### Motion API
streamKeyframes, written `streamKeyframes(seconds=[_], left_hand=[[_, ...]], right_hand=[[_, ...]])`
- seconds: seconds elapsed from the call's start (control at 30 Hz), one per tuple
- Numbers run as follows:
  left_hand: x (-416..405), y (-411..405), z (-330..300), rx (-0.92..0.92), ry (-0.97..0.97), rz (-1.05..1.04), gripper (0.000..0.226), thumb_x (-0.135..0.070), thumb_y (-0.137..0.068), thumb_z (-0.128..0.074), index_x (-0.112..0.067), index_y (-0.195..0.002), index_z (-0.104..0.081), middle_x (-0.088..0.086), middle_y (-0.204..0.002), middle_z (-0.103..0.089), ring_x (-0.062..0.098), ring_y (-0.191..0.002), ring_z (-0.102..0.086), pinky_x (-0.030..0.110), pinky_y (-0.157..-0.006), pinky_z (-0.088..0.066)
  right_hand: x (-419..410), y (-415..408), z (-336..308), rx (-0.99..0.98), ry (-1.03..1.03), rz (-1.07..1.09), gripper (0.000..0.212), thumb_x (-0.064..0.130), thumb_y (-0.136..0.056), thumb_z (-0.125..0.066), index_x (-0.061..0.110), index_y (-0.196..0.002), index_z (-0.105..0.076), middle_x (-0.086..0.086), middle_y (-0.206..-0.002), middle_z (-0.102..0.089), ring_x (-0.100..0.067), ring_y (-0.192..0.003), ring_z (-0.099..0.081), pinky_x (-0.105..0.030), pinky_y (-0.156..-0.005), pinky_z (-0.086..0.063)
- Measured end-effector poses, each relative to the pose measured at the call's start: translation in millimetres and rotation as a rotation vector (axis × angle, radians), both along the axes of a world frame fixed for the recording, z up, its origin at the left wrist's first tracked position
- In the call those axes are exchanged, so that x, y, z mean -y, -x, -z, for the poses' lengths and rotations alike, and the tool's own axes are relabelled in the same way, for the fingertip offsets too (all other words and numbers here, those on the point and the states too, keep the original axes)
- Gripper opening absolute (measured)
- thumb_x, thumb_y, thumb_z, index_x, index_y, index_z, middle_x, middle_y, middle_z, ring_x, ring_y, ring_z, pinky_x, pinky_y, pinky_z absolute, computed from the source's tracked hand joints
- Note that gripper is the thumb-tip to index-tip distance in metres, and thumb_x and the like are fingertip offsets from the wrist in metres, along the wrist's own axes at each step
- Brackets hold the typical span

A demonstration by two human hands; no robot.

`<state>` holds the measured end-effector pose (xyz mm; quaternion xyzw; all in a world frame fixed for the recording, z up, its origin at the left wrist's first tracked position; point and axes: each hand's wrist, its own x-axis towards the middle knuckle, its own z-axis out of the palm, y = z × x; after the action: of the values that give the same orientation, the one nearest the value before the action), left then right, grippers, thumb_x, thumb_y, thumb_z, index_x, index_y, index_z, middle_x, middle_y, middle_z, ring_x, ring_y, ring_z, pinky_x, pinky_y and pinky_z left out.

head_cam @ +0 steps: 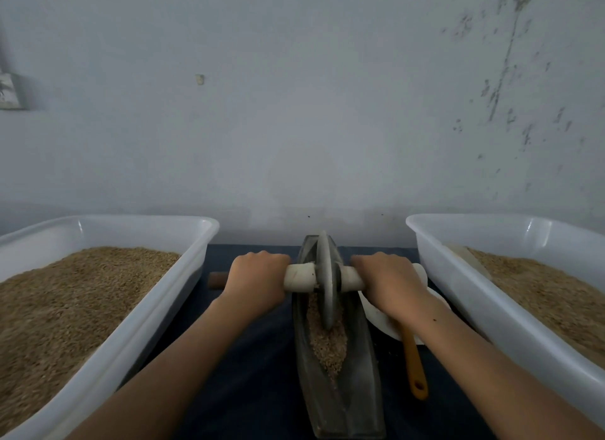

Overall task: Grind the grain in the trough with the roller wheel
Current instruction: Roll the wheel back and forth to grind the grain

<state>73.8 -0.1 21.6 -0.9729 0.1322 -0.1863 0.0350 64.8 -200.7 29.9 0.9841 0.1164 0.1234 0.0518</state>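
Grain (pixel 328 344) lies in the narrow metal trough (pixel 357 403) straight ahead on my dark-covered bench (pixel 262 374). My left hand (pixel 257 277) and right hand (pixel 391 284) each have fingers wrapped around the white axle (pixel 299 277) of the roller wheel (pixel 325 276), standing upright in the trough. 2 white tubs (pixel 140 328) of grain flank it.

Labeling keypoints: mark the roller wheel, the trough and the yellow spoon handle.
roller wheel (pixel 326 285): head view, on the disc's face.
trough (pixel 306 367): head view, on its left wall.
yellow spoon handle (pixel 413 361): head view, mid-handle.
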Motion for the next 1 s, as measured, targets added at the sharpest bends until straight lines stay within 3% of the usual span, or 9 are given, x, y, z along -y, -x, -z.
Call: streamKeyframes(seconds=[0.13,0.43,0.53,0.7,0.8,0.9,1.0], left_hand=[[0,1,-1,0.052,-0.035,0.025,0.019,-0.032,-0.084,-0.058,-0.024,-0.100,-0.053,-0.002,-0.096,-0.063,0.017,-0.086,-0.059,0.028,-0.066,-0.036],[-3,5,-14,-0.346,-0.075,0.046,0.039,-0.029,-0.078,-0.068,-0.018,-0.113,-0.057,0.001,-0.101,-0.063,0.018,-0.089,-0.059,0.029,-0.072,-0.044],[2,4,-11,-0.214,-0.083,-0.003,0.031,-0.029,-0.080,-0.064,-0.020,-0.109,-0.057,-0.001,-0.096,-0.062,0.016,-0.080,-0.055,0.029,-0.068,-0.040],[2,3,1,0.066,-0.019,0.003,0.022,-0.031,-0.085,-0.057,-0.023,-0.104,-0.049,-0.002,-0.097,-0.062,0.019,-0.086,-0.059,0.028,-0.066,-0.034],[2,3,5,0.119,0.001,0.010,0.020,-0.031,-0.086,-0.056,-0.022,-0.102,-0.049,-0.002,-0.095,-0.062,0.018,-0.084,-0.059,0.028,-0.064,-0.034],[2,3,-3,0.004,-0.046,0.023,0.023,-0.030,-0.084,-0.059,-0.022,-0.105,-0.052,-0.002,-0.098,-0.062,0.018,-0.088,-0.059,0.028,-0.068,-0.037],[0,5,-13,-0.238,-0.067,0.025,0.032,-0.030,-0.080,-0.064,-0.019,-0.109,-0.056,-0.002,-0.095,-0.060,0.015,-0.081,-0.054,0.027,-0.069,-0.039]], right_hand=[[4,2,-1,-0.019,-0.024,-0.020,0.020,0.012,-0.089,-0.052,0.024,-0.106,-0.052,-0.002,-0.103,-0.063,-0.022,-0.093,-0.060,-0.030,-0.070,-0.038],[8,6,-16,-0.348,0.055,-0.025,0.035,0.013,-0.082,-0.064,0.019,-0.116,-0.057,-0.002,-0.098,-0.062,-0.018,-0.086,-0.061,-0.028,-0.070,-0.046],[7,3,-11,-0.281,0.021,-0.013,0.032,0.012,-0.085,-0.061,0.020,-0.115,-0.058,-0.002,-0.102,-0.063,-0.020,-0.090,-0.061,-0.029,-0.071,-0.045],[4,-1,2,-0.021,-0.031,-0.006,0.023,0.012,-0.089,-0.053,0.024,-0.108,-0.052,-0.001,-0.103,-0.062,-0.022,-0.092,-0.060,-0.030,-0.069,-0.036],[4,-2,7,0.059,-0.048,-0.019,0.021,0.013,-0.090,-0.052,0.025,-0.107,-0.050,-0.001,-0.101,-0.062,-0.022,-0.091,-0.059,-0.030,-0.068,-0.035],[6,-1,0,-0.083,-0.014,-0.028,0.030,0.012,-0.087,-0.057,0.026,-0.113,-0.054,-0.001,-0.104,-0.064,-0.020,-0.093,-0.060,-0.030,-0.070,-0.039],[9,1,-10,-0.268,0.019,-0.040,0.036,0.013,-0.083,-0.062,0.023,-0.117,-0.057,-0.001,-0.100,-0.064,-0.017,-0.088,-0.060,-0.028,-0.068,-0.043]])
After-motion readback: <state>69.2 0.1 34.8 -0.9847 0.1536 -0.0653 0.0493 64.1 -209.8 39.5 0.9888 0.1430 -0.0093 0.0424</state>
